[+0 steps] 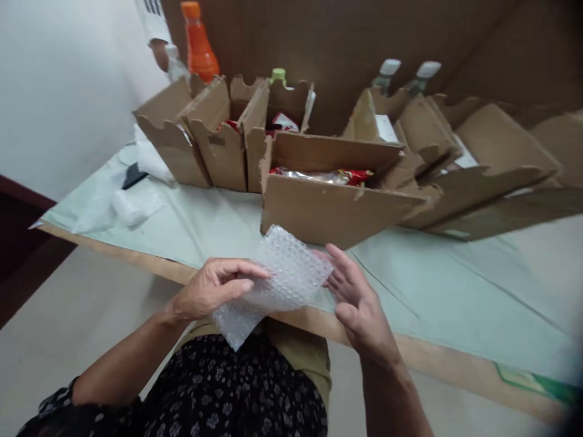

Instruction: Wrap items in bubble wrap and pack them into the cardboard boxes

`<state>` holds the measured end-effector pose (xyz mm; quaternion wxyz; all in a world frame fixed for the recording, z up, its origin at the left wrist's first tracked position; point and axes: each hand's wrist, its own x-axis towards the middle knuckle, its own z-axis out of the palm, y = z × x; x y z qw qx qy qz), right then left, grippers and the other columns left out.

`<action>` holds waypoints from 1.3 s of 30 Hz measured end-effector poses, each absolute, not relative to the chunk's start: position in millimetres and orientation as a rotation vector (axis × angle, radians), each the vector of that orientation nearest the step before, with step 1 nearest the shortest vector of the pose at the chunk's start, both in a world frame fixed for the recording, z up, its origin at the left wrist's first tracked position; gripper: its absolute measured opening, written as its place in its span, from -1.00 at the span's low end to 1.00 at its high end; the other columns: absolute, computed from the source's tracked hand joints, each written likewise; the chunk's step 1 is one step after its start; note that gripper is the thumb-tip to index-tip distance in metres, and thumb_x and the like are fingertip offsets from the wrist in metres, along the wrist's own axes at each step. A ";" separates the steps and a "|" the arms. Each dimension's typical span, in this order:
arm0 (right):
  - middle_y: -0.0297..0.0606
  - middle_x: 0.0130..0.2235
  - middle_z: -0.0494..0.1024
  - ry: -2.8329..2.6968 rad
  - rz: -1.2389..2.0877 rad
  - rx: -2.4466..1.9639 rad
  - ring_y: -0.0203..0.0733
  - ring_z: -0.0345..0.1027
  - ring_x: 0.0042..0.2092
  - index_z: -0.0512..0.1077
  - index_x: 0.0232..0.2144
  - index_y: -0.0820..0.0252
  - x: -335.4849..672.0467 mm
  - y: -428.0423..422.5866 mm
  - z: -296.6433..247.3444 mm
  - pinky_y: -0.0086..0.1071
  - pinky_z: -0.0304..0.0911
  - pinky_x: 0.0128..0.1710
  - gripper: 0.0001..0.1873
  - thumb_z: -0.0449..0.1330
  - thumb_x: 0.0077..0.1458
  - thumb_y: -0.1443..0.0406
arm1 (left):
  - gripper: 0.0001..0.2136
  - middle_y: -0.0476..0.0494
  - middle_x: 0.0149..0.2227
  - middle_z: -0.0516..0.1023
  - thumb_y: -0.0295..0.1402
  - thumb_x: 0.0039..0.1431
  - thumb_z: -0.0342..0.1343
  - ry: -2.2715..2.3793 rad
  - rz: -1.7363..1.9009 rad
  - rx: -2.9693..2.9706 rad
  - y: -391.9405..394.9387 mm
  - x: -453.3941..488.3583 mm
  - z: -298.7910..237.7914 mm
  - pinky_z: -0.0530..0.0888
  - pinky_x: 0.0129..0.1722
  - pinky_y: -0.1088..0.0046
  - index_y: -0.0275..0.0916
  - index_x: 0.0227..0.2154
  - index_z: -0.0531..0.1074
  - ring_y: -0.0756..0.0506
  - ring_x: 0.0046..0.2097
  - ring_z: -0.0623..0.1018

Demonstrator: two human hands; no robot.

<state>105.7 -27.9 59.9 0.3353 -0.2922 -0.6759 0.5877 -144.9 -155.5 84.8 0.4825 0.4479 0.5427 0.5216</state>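
A clear piece of bubble wrap (291, 273) lies slantwise over the table's front edge, one corner hanging toward my lap. My left hand (216, 288) holds it at the left side, with index finger and thumb stretched over the plastic; the other fingers are mostly hidden. At the wrap's right corner is my right hand (353, 297), open, palm turned inward and fingers apart. Its fingertips are partly behind the wrap's edge. Just beyond the wrap stands a cardboard box (337, 212) with shiny red and silver packets (328, 176) inside.
More open cardboard bins (218, 145) line the back of the table (218, 218). Behind them stand an orange bottle (200, 48) and white-capped bottles (426, 73). Crumpled clear plastic (132, 203) and a black object (133, 176) lie at left. Something green (532, 382) shows at the right front edge.
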 end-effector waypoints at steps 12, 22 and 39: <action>-0.31 -0.35 0.65 -1.297 1.123 -1.068 -0.24 0.52 -0.36 0.57 -0.29 0.10 128.0 -43.6 63.2 -0.36 0.46 -0.33 -0.82 0.40 0.11 0.16 | -0.63 -0.14 -0.07 0.70 -0.39 0.14 0.21 1.424 0.809 1.302 -157.5 -113.1 58.6 0.60 -0.07 0.31 -0.16 0.03 0.59 -0.18 -0.08 0.66; -0.19 -0.31 0.65 -1.645 0.708 -1.331 -0.09 0.53 -0.27 0.52 -0.29 0.16 134.5 -22.2 23.7 -0.12 0.45 -0.13 -0.72 0.30 0.12 0.07 | -0.49 -0.06 -0.39 0.57 -0.16 0.10 0.27 1.900 0.847 1.383 -120.4 -190.5 57.6 0.53 -0.37 0.38 -0.21 0.11 0.52 -0.11 -0.39 0.54; 0.00 0.37 0.34 -2.767 0.391 -0.787 0.10 0.15 0.40 0.30 0.33 0.26 36.3 -30.5 24.9 0.02 0.22 0.28 -0.47 0.00 0.36 0.35 | -0.49 -0.37 0.42 0.27 -0.24 0.38 0.06 1.959 0.482 2.226 -134.3 -120.3 15.8 -0.09 0.44 -0.25 -0.22 0.34 0.27 -0.40 0.46 0.19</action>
